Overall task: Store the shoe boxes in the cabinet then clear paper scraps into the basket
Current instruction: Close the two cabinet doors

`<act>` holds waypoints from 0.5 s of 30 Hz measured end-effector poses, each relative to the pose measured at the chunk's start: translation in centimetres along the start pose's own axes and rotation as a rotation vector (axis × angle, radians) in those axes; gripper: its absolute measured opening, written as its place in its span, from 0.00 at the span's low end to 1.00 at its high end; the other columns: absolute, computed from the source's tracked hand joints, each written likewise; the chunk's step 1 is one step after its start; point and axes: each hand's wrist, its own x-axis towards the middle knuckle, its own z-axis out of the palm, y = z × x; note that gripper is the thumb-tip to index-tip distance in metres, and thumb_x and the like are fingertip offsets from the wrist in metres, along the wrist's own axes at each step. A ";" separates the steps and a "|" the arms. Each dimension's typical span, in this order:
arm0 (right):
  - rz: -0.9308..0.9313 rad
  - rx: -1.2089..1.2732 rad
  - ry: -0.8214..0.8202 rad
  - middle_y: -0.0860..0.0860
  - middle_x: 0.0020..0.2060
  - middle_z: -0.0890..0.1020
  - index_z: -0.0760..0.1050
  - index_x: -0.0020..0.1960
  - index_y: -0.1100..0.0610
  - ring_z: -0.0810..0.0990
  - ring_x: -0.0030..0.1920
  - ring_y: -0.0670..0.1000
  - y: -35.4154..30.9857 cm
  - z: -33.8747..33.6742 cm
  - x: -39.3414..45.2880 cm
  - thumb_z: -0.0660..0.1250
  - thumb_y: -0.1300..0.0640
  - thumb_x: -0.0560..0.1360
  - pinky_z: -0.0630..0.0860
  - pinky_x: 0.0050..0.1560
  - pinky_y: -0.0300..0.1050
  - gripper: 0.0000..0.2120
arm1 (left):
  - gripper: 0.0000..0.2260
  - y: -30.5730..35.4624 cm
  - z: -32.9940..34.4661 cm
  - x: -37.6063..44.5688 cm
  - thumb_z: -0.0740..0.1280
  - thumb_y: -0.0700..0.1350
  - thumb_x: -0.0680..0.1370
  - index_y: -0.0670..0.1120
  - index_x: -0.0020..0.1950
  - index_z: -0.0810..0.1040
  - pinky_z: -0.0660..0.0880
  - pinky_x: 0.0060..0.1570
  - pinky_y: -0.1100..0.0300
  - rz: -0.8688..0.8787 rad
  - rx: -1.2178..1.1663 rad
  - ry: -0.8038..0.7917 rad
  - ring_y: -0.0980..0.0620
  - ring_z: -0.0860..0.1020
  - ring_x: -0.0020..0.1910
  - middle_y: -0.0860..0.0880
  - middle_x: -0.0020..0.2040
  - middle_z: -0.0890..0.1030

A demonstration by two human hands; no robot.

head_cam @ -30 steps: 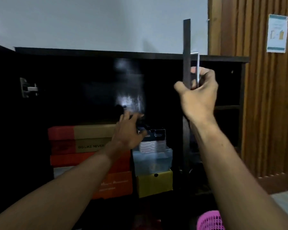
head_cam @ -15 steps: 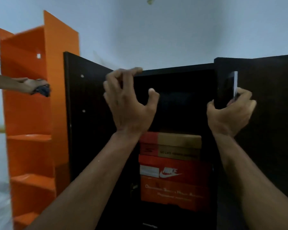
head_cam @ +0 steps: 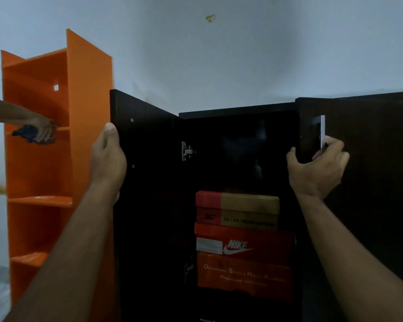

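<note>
Pale blue-grey wall (head_cam: 242, 54) behind, dark cabinet (head_cam: 237, 112) standing open against it, orange shelf unit (head_cam: 79, 135) just beside its left door (head_cam: 149, 182). Stacked inside, toward the cabinet's right side: a red-and-tan shoe box (head_cam: 237, 211) on top, a red Nike shoe box (head_cam: 244, 244) under it, an orange shoe box (head_cam: 244, 275) at the bottom. Left hand (head_cam: 107, 163) wrapped round the left door's outer edge, right hand (head_cam: 316, 168) gripping the right door (head_cam: 368, 182) at its metal handle (head_cam: 322, 133); at far left, another person's hand (head_cam: 41, 131) holding a dark cloth (head_cam: 25, 133) on an orange shelf.
</note>
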 end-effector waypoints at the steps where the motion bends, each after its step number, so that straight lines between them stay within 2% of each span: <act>1: -0.009 0.010 -0.002 0.52 0.46 0.75 0.71 0.62 0.56 0.75 0.51 0.53 -0.1 -0.1 0.0 0.74 0.41 0.69 0.78 0.52 0.54 0.29 | 0.28 -0.4 0.3 -0.2 0.53 0.65 0.81 0.53 0.75 0.73 0.67 0.75 0.46 0.006 -0.044 -0.015 0.50 0.71 0.74 0.50 0.74 0.75; 3: -0.022 0.052 0.007 0.50 0.44 0.73 0.72 0.62 0.57 0.74 0.50 0.52 -0.2 -0.4 -0.1 0.69 0.39 0.75 0.76 0.51 0.53 0.26 | 0.22 -0.9 1.6 -1.1 0.53 0.61 0.83 0.57 0.74 0.73 0.70 0.73 0.45 0.049 -0.132 -0.030 0.48 0.73 0.72 0.48 0.72 0.76; 5: -0.022 0.093 0.025 0.51 0.45 0.73 0.72 0.60 0.59 0.77 0.50 0.56 -0.2 -0.5 0.1 0.61 0.41 0.81 0.77 0.50 0.56 0.21 | 0.17 -0.9 3.9 -2.3 0.56 0.56 0.85 0.59 0.72 0.73 0.72 0.71 0.47 0.049 -0.259 -0.032 0.45 0.74 0.72 0.46 0.71 0.76; 6: -0.020 0.104 0.025 0.52 0.45 0.75 0.72 0.59 0.60 0.78 0.50 0.57 -0.1 -0.6 0.3 0.59 0.43 0.82 0.76 0.50 0.57 0.20 | 0.16 -0.7 5.2 -2.8 0.57 0.54 0.85 0.56 0.70 0.75 0.74 0.68 0.47 0.008 -0.334 -0.028 0.44 0.76 0.68 0.46 0.67 0.78; 8: -0.004 0.102 -0.016 0.57 0.48 0.78 0.72 0.58 0.61 0.78 0.50 0.58 0.3 -0.8 0.9 0.56 0.46 0.84 0.74 0.48 0.54 0.18 | 0.12 0.1 7.9 -4.2 0.58 0.49 0.86 0.49 0.62 0.79 0.77 0.54 0.52 -0.076 -0.453 -0.058 0.47 0.80 0.53 0.47 0.52 0.81; 10: -0.014 0.092 -0.066 0.60 0.50 0.80 0.73 0.57 0.62 0.79 0.51 0.60 0.9 -1.1 1.4 0.56 0.47 0.84 0.72 0.48 0.52 0.18 | 0.11 0.6 10.7 -5.6 0.57 0.47 0.87 0.49 0.54 0.79 0.74 0.47 0.55 -0.099 -0.493 -0.089 0.53 0.77 0.44 0.51 0.45 0.79; 13: -0.050 0.076 -0.151 0.60 0.47 0.82 0.73 0.54 0.60 0.81 0.49 0.62 1.7 -1.8 2.3 0.54 0.41 0.81 0.78 0.50 0.65 0.23 | 0.10 0.4 14.6 -7.1 0.57 0.48 0.87 0.51 0.49 0.76 0.72 0.49 0.59 -0.077 -0.489 -0.241 0.55 0.74 0.45 0.53 0.45 0.77; 15: -0.050 0.058 -0.199 0.59 0.47 0.83 0.74 0.53 0.59 0.82 0.48 0.61 2.0 -2.0 2.9 0.54 0.40 0.81 0.78 0.52 0.67 0.23 | 0.10 0.0 16.8 -7.2 0.57 0.48 0.87 0.49 0.53 0.77 0.70 0.47 0.63 -0.073 -0.429 -0.381 0.57 0.74 0.46 0.54 0.47 0.76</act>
